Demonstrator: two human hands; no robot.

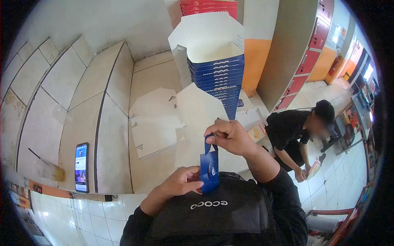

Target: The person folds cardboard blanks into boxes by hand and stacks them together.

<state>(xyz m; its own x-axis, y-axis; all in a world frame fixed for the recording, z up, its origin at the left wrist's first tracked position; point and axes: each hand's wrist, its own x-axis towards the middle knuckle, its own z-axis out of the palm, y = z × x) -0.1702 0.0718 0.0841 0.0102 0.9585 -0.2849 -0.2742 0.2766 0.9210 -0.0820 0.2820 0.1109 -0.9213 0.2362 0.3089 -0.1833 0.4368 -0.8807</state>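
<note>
We are holding a folding carton (201,102), blue outside and white inside, in front of our chest at the near edge of the tiled counter (152,78). Our right hand (234,137) is pinching a blue strip at its top between thumb and fingertips. Our left hand (180,180) is pressing its thumb on the lower blue panel, with the fingers curling in; we cannot tell what the hidden fingertips are touching. Flat white cardboard (154,135) is lying on the counter, just left of the carton. Beyond the carton, a tall stack of blue cartons (215,78) is standing, with red cartons (209,8) behind. On the raised tiled ledge (88,106) at left, a lit phone (81,168) is lying at the near edge, beside a cup (53,170) with a straw. To the right, a person in a black cap (287,133) is bending forward, near red-doored lockers (305,61).
</note>
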